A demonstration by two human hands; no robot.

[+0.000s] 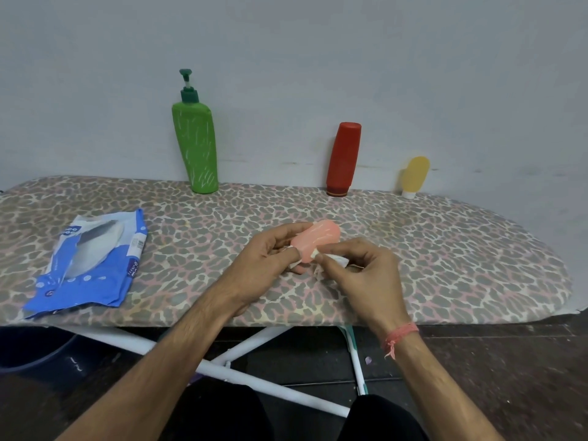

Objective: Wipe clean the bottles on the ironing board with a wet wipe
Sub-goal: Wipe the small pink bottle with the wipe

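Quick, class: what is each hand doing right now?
Left hand: closed, holding the pink bottle.
Right hand: closed, pinching the wet wipe against it.

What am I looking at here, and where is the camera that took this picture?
There is no machine here: a person wears a wide-angle camera on the head, looking down at their own two hands. The left hand holds a small pink bottle marked with white streaks. The right hand pinches a white wet wipe against the bottle's near end. All this happens over an ironing board with a leopard-print cover. On its left lies an opened blue pack of wet wipes. Along the wall stand a green pump bottle, also streaked white, a red bottle standing on its cap, and a small yellow bottle, cap down too.
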